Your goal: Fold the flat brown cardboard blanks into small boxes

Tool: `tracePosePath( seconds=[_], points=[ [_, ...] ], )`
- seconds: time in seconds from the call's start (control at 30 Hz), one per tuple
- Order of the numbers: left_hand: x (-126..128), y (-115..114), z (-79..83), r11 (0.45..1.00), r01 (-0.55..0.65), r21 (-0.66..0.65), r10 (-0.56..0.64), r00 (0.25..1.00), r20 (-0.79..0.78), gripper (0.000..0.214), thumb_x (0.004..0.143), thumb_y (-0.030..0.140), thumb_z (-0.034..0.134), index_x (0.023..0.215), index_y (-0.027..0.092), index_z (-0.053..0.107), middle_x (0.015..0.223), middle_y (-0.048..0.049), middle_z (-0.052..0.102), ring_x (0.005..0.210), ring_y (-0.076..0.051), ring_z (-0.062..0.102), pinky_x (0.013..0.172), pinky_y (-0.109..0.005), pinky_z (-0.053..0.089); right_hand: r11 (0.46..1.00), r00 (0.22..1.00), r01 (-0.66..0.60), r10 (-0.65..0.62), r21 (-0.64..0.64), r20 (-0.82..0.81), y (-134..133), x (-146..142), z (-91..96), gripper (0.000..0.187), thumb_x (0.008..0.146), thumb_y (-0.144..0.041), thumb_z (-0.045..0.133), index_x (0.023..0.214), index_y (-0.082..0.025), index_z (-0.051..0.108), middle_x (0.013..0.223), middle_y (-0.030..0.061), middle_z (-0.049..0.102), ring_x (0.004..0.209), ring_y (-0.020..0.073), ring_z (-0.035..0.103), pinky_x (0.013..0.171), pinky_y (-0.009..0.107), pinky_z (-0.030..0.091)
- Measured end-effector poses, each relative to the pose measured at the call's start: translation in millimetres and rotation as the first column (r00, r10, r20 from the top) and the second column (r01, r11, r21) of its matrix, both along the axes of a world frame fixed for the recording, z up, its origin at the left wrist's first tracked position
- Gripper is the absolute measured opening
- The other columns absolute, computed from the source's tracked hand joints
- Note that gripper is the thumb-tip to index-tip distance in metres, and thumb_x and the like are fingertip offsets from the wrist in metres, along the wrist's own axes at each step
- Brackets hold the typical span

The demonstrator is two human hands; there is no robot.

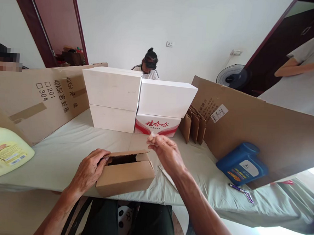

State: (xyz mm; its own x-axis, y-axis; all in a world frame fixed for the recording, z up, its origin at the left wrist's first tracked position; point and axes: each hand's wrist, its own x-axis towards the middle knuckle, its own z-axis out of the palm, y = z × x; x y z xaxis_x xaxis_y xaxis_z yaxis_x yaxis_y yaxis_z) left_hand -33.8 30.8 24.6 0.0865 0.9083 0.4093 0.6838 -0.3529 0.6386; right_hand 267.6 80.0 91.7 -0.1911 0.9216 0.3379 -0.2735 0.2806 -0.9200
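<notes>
A small brown cardboard box (127, 172) lies at the near edge of the table, its top flaps partly open. My left hand (90, 170) grips the box's left end, fingers curled over the rim. My right hand (165, 151) hovers above and to the right of the box, fingertips pinched together on something small and pale that I cannot make out. A thin white strip (168, 176) lies on the cloth just under my right wrist.
White boxes (113, 90) and a red-printed box (158, 126) are stacked at the back. Large cardboard sheets (252, 123) stand left and right. A blue jug (243, 163), a purple pen (240, 190), a yellow jug (3, 150) and folded brown cartons (195, 125) lie around. Other people sit or stand nearby.
</notes>
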Motion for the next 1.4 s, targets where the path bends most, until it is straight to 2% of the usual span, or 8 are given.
tracePosePath(
  seconds=[0.13,0.37,0.57,0.77,0.9,1.1,1.23,1.4],
  points=[
    [-4,0,0.8,1.0,-0.014,-0.005,0.014,0.999,-0.047,0.036,0.106,0.047,0.048,0.116,0.026,0.075,0.119,-0.008,0.08,0.113,-0.029,0.075,0.097,-0.044,0.061,0.999,0.999,0.015,-0.016,0.032,0.033,2,16,16.7,0.043,0.098,-0.06,0.075,0.081,-0.022,0.067,0.097,0.0053,0.072,0.08,0.0168,0.065,0.078,0.034,0.055],
    [-5,2,37.4,0.997,0.076,-0.014,-0.077,0.995,-0.065,0.034,0.097,0.042,0.066,0.125,0.026,0.077,0.129,-0.0089,0.078,0.118,-0.031,0.074,0.104,-0.045,0.062,0.922,0.909,-0.382,0.388,-0.066,0.154,-18,-8,13.5,0.048,0.103,-0.065,0.067,0.085,-0.02,0.069,0.098,0.0066,0.075,0.083,0.0173,0.068,0.08,0.033,0.054],
    [22,-4,64.6,0.962,0.262,0.08,-0.272,0.949,0.16,0.035,0.101,0.042,0.072,0.133,0.029,0.077,0.116,-0.0061,0.08,0.104,-0.023,0.077,0.093,-0.036,0.066,0.863,0.827,-0.504,0.491,-0.026,0.276,-18,-35,12.6,0.049,0.105,-0.065,0.064,0.09,-0.02,0.073,0.092,0.004,0.072,0.083,0.0158,0.065,0.08,0.031,0.052],
    [39,-7,84.8,0.918,0.341,0.203,-0.388,0.876,0.284,0.016,0.1,0.035,0.074,0.096,0.023,0.085,0.08,-0.0042,0.078,0.072,-0.018,0.073,0.068,-0.031,0.062,0.857,0.803,-0.515,0.48,0.005,0.353,-16,-47,17.6,0.048,0.108,-0.062,0.062,0.09,-0.019,0.072,0.088,0.0035,0.072,0.085,0.0159,0.066,0.082,0.03,0.053],
    [28,-13,90.8,0.95,0.276,0.149,-0.304,0.925,0.227,0.025,0.101,0.037,0.071,0.084,0.022,0.08,0.077,-0.0036,0.078,0.071,-0.017,0.071,0.069,-0.029,0.06,0.859,0.778,-0.51,0.438,0.043,0.45,-20,-47,24.9,0.042,0.108,-0.058,0.063,0.101,-0.019,0.077,0.095,0.0046,0.074,0.09,0.0185,0.068,0.085,0.032,0.054],
    [-27,-43,81.9,0.995,-0.009,0.103,-0.024,0.949,0.316,0.016,0.097,0.033,0.075,0.088,0.019,0.077,0.071,0.0005,0.074,0.066,-0.015,0.069,0.068,-0.026,0.058,0.899,0.791,-0.263,-0.008,0.351,0.612,-10,-36,25.5,0.031,0.109,-0.049,0.062,0.11,-0.022,0.078,0.105,0.007,0.076,0.095,0.0221,0.07,0.078,0.033,0.055],
    [-86,-82,62.6,0.955,-0.295,0.044,0.267,0.911,0.316,0.018,0.095,0.034,0.072,0.083,0.021,0.077,0.063,0.0026,0.068,0.061,-0.015,0.066,0.068,-0.027,0.057,0.875,0.798,-0.197,-0.12,0.443,0.591,1,-21,20.9,0.028,0.109,-0.049,0.063,0.106,-0.025,0.077,0.102,0.0056,0.076,0.094,0.0215,0.07,0.081,0.035,0.055],
    [-169,-134,-3.2,0.794,-0.516,-0.321,0.494,0.856,-0.154,0.053,0.096,0.058,0.057,0.054,0.025,0.06,0.062,-0.0045,0.068,0.078,-0.027,0.075,0.068,-0.032,0.053,0.883,0.789,-0.124,-0.189,0.453,0.585,11,-3,15.2,0.029,0.107,-0.052,0.065,0.106,-0.026,0.078,0.1,0.0048,0.077,0.094,0.0236,0.07,0.082,0.038,0.054]
  ],
)
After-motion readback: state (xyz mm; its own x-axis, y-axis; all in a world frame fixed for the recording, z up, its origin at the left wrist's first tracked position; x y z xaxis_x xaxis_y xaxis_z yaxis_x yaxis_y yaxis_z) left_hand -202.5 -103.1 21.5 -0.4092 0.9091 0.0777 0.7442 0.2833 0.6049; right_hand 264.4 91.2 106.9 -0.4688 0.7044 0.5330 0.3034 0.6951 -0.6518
